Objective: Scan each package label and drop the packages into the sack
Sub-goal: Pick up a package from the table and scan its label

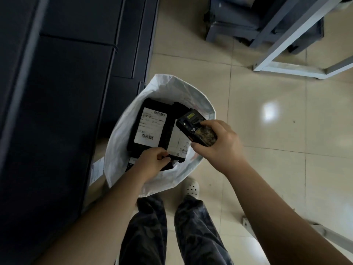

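Couple packages (148,127) already in the sack (122,134); left hand (152,162) pinches another, right hand (219,142) gripping the scanner (194,129).

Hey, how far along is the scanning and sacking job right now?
Done: a black package with a white label lies in the white woven sack. In hand: the left hand pinches another black labelled package over the sack, while the right hand holds the black handheld scanner above it. Left: dropping it; further packages aren't visible.
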{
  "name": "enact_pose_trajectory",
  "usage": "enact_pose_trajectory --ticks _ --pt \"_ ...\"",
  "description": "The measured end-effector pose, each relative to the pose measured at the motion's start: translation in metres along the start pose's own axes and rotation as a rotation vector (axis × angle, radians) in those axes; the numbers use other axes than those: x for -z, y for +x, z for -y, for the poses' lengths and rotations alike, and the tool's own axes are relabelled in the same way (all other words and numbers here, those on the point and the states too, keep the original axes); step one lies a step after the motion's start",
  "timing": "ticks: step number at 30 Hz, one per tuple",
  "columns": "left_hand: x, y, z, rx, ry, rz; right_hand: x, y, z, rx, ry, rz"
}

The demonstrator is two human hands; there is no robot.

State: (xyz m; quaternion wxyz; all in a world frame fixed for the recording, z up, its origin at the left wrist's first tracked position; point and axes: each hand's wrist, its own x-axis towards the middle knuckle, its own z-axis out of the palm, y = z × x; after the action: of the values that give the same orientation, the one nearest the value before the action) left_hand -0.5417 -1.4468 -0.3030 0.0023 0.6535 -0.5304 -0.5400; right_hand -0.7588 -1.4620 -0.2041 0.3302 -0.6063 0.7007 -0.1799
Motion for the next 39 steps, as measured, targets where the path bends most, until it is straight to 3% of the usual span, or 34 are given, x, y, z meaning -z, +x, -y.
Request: enact_pose_trajectory --ticks 3,11,19,30,39 --pt "0.039 -0.037 -0.029 -0.115 -0.119 -0.159 0.016 -0.008 0.027 -0.006 0.009 -0.016" --pt "0.153 -0.156 -0.118 -0.566 -0.081 -0.52 0.099 -0.034 0.146 0.159 0.056 -0.148" --pt "0.2 -0.291 -0.17 -0.675 -0.007 -0.831 0.181 -0.078 0.236 0.428 0.153 -0.237" --pt "0.084 -0.494 -0.124 -0.315 -0.094 -1.217 0.167 -0.187 0.261 0.802 0.228 0.135" --pt "-0.031 -0.723 -0.03 -0.029 -0.098 -1.694 0.126 -0.393 0.339 1.217 0.336 0.442"
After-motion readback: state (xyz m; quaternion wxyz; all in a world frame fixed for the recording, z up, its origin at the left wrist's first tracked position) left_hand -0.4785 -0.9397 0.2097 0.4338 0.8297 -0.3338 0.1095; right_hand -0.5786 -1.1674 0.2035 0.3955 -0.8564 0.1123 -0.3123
